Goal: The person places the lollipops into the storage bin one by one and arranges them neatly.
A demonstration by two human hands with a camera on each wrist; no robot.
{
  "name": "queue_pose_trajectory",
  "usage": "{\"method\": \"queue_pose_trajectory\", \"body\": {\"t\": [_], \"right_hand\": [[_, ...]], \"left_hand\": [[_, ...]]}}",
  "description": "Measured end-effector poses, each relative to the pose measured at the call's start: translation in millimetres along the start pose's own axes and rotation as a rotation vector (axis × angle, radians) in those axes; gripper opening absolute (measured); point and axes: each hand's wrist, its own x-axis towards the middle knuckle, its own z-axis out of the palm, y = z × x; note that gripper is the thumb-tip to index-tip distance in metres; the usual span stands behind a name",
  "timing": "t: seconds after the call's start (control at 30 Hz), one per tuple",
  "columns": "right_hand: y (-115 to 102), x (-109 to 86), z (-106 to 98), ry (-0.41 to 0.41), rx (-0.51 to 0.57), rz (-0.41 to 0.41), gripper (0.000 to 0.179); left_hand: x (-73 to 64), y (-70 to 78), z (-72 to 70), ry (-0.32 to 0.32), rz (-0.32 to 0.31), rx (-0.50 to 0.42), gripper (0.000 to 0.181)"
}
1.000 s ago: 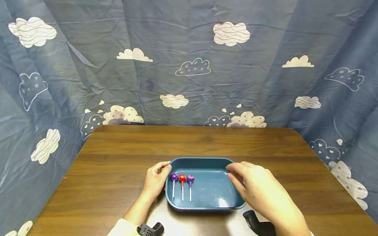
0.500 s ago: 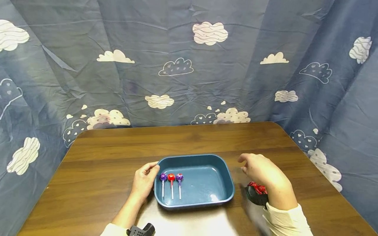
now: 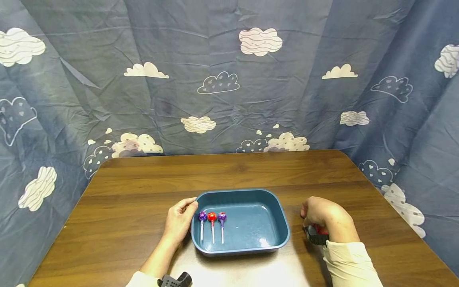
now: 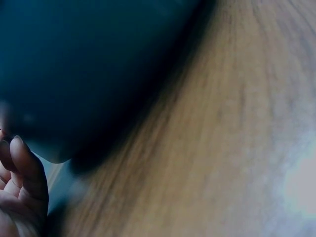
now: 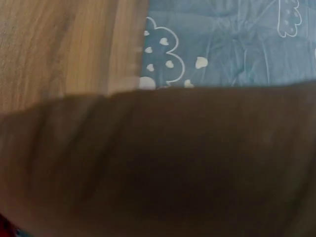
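Note:
A blue rectangular tray (image 3: 251,250) holds three lollipops in a row along its left side, sticks toward me: a purple lollipop (image 3: 202,216), a red lollipop (image 3: 212,217) and a purple lollipop with some red (image 3: 222,217). My left hand (image 3: 179,219) grips the tray's left rim; in the left wrist view its fingers (image 4: 29,173) sit against the tray wall (image 4: 98,64). To the tray's right, my right hand (image 3: 326,215) points down with bent fingers over red wrapped things (image 3: 320,229), mostly hidden by hand and wrist camera. I cannot tell whether it holds one.
The brown wooden table (image 3: 229,171) extends behind and to both sides of the tray. A blue-grey cloud-print curtain (image 3: 222,107) hangs behind it. Small black cameras sit on the wrists, such as the left wrist camera (image 3: 174,280).
My right hand has left the tray's right end, moved right and lowered to the red wrapped things. My left hand stays on the rim. The lollipops keep their places in the tray.

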Motion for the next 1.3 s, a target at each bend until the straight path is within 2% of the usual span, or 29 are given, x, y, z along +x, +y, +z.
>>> {"method": "queue_pose_trajectory", "body": {"t": [0.2, 0.43, 0.5, 0.63, 0.73, 0.77, 0.9, 1.0, 1.3], "right_hand": [[2.0, 1.9, 0.7, -0.004, 0.006, 0.003, 0.018], [-0.3, 10.0, -3.4, 0.175, -0.149, -0.148, 0.014], [-0.5, 9.6, -3.7, 0.169, -0.137, -0.136, 0.014], [-0.9, 7.1, -2.8, 0.081, -0.008, -0.051, 0.015], [-0.7, 6.0, -1.9, 0.046, 0.012, -0.020, 0.019], [-0.5, 5.9, -2.0, 0.052, -0.017, -0.030, 0.020], [-1.4, 7.2, -4.5, 0.133, -0.136, -0.092, 0.015], [-3.0, 6.9, -8.4, 0.213, -0.183, -0.143, 0.009], [-20.3, -10.2, -21.9, 0.405, -0.121, -0.279, 0.007]], "left_hand": [[0.8, 0.1, 0.8, -0.005, -0.006, -0.007, 0.026], [0.7, 0.8, 0.3, -0.003, -0.007, -0.010, 0.026], [0.2, 0.7, 0.0, -0.005, -0.010, -0.012, 0.026], [-0.9, 0.7, -0.7, -0.002, -0.015, -0.017, 0.026], [-1.0, 0.9, -0.2, 0.000, -0.010, -0.016, 0.026], [-1.0, 0.9, 0.2, 0.000, -0.009, -0.015, 0.026], [-0.5, 0.7, 0.7, 0.000, -0.001, -0.011, 0.026], [0.0, 0.1, 0.9, 0.001, 0.003, -0.014, 0.025], [-0.5, 0.6, 1.4, 0.006, 0.006, -0.013, 0.025]]}}
